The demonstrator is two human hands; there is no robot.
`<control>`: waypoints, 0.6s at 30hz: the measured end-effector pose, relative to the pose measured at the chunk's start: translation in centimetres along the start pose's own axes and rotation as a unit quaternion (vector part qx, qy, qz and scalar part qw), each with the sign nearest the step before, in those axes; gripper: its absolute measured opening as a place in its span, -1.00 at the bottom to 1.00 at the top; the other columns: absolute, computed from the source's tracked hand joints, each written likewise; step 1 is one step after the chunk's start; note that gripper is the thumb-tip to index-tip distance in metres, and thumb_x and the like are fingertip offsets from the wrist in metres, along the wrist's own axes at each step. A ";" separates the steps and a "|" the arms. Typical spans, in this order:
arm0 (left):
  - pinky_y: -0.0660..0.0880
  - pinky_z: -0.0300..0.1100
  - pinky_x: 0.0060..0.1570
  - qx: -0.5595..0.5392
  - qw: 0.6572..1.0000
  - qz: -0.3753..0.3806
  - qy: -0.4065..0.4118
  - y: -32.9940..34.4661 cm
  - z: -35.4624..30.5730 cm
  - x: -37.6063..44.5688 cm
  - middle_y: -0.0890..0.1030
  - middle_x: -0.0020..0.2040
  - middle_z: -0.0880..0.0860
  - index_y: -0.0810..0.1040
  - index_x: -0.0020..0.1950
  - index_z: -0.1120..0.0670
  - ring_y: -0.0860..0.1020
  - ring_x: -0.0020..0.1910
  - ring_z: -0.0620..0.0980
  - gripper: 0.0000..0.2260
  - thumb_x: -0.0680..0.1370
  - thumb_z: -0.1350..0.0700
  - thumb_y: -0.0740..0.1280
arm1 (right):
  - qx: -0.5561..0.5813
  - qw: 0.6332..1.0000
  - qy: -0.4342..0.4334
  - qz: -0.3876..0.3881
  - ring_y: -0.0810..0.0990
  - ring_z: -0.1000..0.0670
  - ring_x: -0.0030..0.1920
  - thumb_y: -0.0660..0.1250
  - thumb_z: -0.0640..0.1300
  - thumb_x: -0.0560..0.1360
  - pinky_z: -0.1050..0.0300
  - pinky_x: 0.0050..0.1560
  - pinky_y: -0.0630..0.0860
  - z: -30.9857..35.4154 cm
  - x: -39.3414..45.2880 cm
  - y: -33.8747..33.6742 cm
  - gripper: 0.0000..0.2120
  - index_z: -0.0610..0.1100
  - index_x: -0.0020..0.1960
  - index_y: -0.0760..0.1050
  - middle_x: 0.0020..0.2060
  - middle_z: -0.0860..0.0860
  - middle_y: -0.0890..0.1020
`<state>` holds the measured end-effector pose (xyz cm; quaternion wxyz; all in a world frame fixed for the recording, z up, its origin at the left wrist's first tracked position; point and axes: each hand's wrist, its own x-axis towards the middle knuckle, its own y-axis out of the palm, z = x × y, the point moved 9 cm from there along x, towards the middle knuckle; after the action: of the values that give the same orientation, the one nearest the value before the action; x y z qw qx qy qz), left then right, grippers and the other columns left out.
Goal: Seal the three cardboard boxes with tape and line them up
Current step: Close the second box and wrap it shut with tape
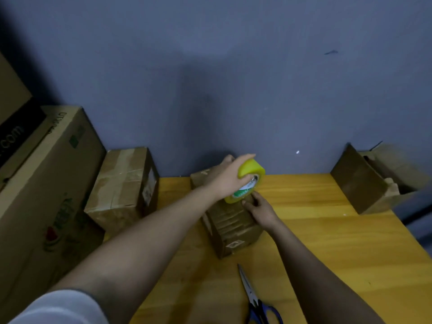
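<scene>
A long cardboard box [230,230] lies in the middle of the wooden table [327,230], its top covered in tape strips. My left hand [230,175] grips a yellow tape roll [251,181] above the box's far half. My right hand [259,206] rests on the box top just below the roll, its fingertips at the tape's edge. A taped box [121,188] stands at the table's left. An open box [367,181] sits at the far right corner.
Blue-handled scissors [254,298] lie on the table in front of the middle box. Large stacked cartons [42,183] fill the left side. A grey-blue wall [233,78] backs the table. The table's right edge drops off near the open box.
</scene>
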<state>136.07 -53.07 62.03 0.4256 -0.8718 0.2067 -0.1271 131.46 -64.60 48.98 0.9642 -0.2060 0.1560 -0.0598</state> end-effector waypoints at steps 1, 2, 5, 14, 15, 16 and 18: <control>0.46 -0.07 0.10 0.035 0.999 0.008 0.008 0.4 -0.4 0.1 0.41 0.20 0.07 0.23 0.46 -0.24 0.51 0.16 0.14 -0.46 0.51 -0.11 0.32 | 0.012 1.000 0.008 -0.006 0.49 -0.07 0.27 0.31 -0.13 0.56 0.03 0.28 0.42 -0.3 0.0 -0.1 -0.60 -0.14 0.39 0.40 0.26 -0.04 0.54; 0.48 -0.07 0.07 0.067 0.997 0.014 0.020 0.6 -0.8 0.2 0.41 0.20 0.07 0.20 0.46 -0.25 0.51 0.17 0.15 -0.44 0.50 -0.11 0.32 | 0.021 1.000 0.009 -0.008 0.49 -0.10 0.29 0.32 -0.11 0.56 -0.02 0.31 0.41 -0.7 0.2 -0.1 -0.59 -0.12 0.39 0.41 0.27 -0.05 0.54; 0.43 -0.08 0.08 0.117 0.991 0.045 0.039 0.8 -1.0 0.8 0.42 0.23 0.12 0.18 0.48 -0.20 0.47 0.23 0.17 -0.43 0.51 -0.07 0.31 | 0.017 1.000 0.009 -0.016 0.42 -0.06 0.34 0.29 -0.11 0.58 0.09 0.32 0.34 -0.8 0.5 -0.2 -0.58 -0.13 0.42 0.38 0.30 0.00 0.50; 0.45 -0.09 0.02 0.235 0.952 0.172 0.094 -0.2 -0.7 0.3 0.51 0.17 0.14 0.27 0.44 -0.18 0.47 0.19 0.12 -0.47 0.49 -0.06 0.31 | 0.025 0.999 0.022 -0.018 0.43 -0.09 0.33 0.24 -0.14 0.60 0.14 0.24 0.37 -1.2 0.8 -0.6 -0.58 -0.07 0.46 0.33 0.33 -0.06 0.49; 0.44 -0.10 0.01 0.250 0.946 0.180 0.097 -0.4 -0.7 0.0 0.51 0.18 0.13 0.27 0.45 -0.18 0.47 0.20 0.12 -0.48 0.50 -0.06 0.31 | 0.027 0.999 0.020 -0.015 0.44 -0.09 0.32 0.24 -0.14 0.60 0.15 0.22 0.37 -1.1 0.8 -0.5 -0.58 -0.07 0.45 0.34 0.32 -0.07 0.49; 0.42 -0.11 0.02 0.268 0.940 0.188 0.099 -0.6 -0.9 -0.3 0.49 0.21 0.13 0.26 0.46 -0.17 0.46 0.23 0.12 -0.48 0.51 -0.06 0.31 | 0.025 0.999 0.020 -0.015 0.45 -0.09 0.31 0.24 -0.15 0.60 0.15 0.22 0.37 -1.1 0.8 -0.5 -0.58 -0.07 0.45 0.35 0.32 -0.07 0.50; 0.40 -0.13 0.05 0.306 0.924 0.208 0.095 -1.0 -1.1 -0.8 0.45 0.29 0.12 0.24 0.48 -0.14 0.44 0.26 0.11 -0.47 0.54 -0.05 0.30 | 0.021 0.999 0.023 -0.016 0.45 -0.10 0.30 0.24 -0.13 0.60 0.10 0.24 0.39 -1.1 0.7 -0.5 -0.58 -0.05 0.45 0.35 0.32 -0.07 0.49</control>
<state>135.18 -52.89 63.44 0.6666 -0.6205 0.3741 -0.1753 131.75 -65.62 48.08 0.9634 -0.1866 0.1734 -0.0836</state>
